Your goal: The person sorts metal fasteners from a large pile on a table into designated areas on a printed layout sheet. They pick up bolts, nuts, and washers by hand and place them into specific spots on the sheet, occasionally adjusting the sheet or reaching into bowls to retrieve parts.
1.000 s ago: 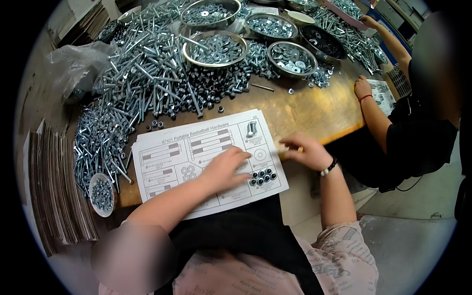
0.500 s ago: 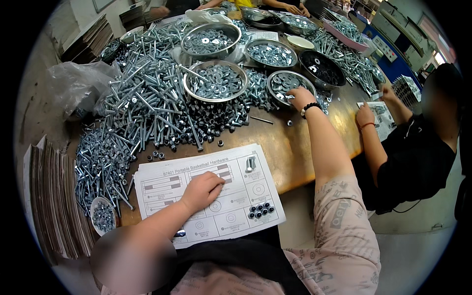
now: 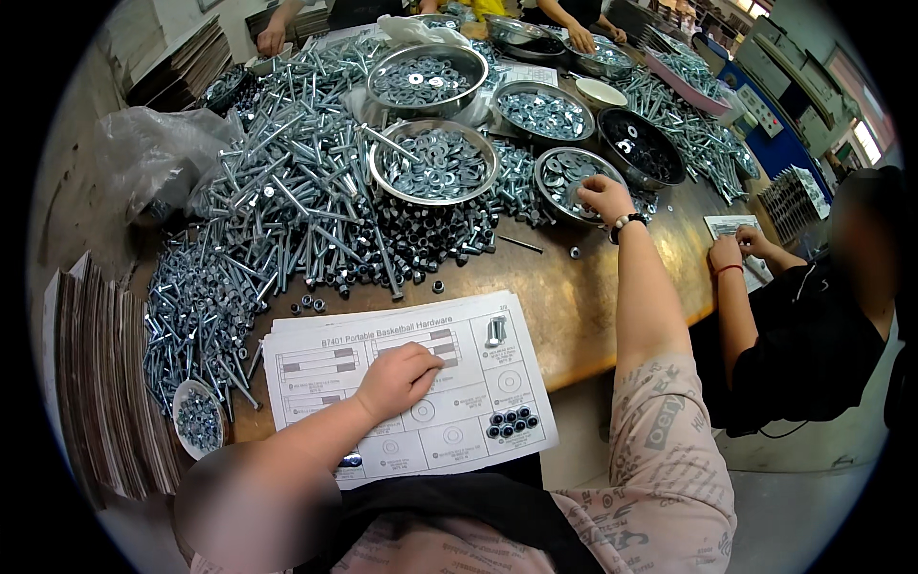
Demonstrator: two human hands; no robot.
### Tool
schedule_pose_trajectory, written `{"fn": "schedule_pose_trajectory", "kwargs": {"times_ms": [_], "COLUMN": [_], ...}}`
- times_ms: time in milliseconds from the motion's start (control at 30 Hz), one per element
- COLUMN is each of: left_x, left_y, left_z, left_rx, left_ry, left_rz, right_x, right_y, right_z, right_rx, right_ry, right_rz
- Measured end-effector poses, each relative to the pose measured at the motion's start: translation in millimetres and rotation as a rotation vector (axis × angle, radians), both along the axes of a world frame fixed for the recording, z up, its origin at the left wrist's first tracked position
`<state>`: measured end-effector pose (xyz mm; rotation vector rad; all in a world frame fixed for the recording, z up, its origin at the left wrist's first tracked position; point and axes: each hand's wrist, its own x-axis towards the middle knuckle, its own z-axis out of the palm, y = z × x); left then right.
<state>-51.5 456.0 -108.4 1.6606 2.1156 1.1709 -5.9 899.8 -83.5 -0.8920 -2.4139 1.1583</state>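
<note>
My left hand [image 3: 402, 379] lies palm down on a stack of printed sheets [image 3: 537, 442], fingers resting on the paper and holding nothing. The sheets carry a grid of part drawings. Short bolts [image 3: 496, 331] stand in the upper right square, and several dark cap-like nuts [image 3: 513, 423] sit in rows in the lower right one. Shiny metal pieces [image 3: 350, 460] show beside my left forearm. Over at the small steel bowl of washers [image 3: 559, 165], my right hand [image 3: 606, 199] has its fingers pinched together at the near rim; what is between the fingertips is too small to make out.
Heaped bolts [image 3: 296, 201] and dark nuts [image 3: 406, 239] spread beyond the sheets. Larger washer bowls [image 3: 435, 199] and a black bowl [image 3: 669, 177] stand behind. Cardboard stacks [image 3: 105, 383] are at left. A co-worker [image 3: 794, 354] handles a sheet at right; others' hands are at the far side.
My right hand has lifted slightly from among the washers, and its fingers are drawn together. My left hand stays on the sheets. The co-worker's hands have come closer together over their sheet.
</note>
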Motion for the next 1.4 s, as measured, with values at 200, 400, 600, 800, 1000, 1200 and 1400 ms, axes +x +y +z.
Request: {"fn": "schedule_pose_trajectory", "kwargs": {"times_ms": [200, 400, 600, 800, 1000, 1200, 1400], "left_x": [0, 0, 0, 1, 2, 0, 4], "left_y": [-1, -1, 0, -2, -3, -3, 6], "left_z": [0, 1, 1, -2, -2, -5, 4], "left_rx": [0.015, 0.026, 0.012, 0.036, 0.058, 0.034, -0.058], "left_ry": [0.01, -0.001, 0.007, -0.002, 0.011, 0.005, -0.017], "left_rz": [0.001, 0.001, 0.003, 0.014, 0.021, 0.011, 0.028], "right_x": [8, 17, 27, 63, 110, 118, 104], "right_y": [-6, -13, -34, -116, -209, -251, -247], "right_z": [8, 9, 16, 33, 25, 6, 0], "right_rx": [-0.482, -0.717, -0.82, -0.562, -0.109, 0.203, 0.199], "right_ry": [0.222, 0.372, 0.48, 0.266, -0.156, -0.175, -0.125], "right_rz": [-0.014, 0.022, 0.085, 0.295, 0.573, 0.554, 0.338]}}
